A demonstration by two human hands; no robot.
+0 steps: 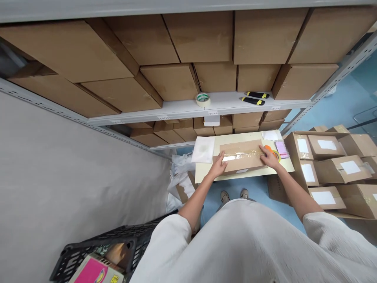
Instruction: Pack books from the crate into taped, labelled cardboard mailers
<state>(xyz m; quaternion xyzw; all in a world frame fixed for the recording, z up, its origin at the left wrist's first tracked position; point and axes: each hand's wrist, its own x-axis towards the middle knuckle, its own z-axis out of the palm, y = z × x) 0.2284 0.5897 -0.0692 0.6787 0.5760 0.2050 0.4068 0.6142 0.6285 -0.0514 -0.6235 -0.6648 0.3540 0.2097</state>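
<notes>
A long cardboard box [240,147] lies on a pale yellow table [235,137], with shiny clear tape running along its top. My left hand [218,166] grips the left end, fingers on top and thumb toward the near edge. At the right end my right hand [269,158] holds the box, its index finger stretched over the top. Just beyond the right hand are an orange object [268,147], partly hidden, and a yellow tape roll [276,155]. A stack of white sheets [203,149] lies left of the box.
Shelves stacked with cardboard boxes [203,37] rise ahead; a masking tape roll [203,100] and two utility knives [255,98] lie on one shelf. Labelled boxes [326,144] fill a large carton at right. A black crate [97,239] stands lower left, near white wrapping [179,167].
</notes>
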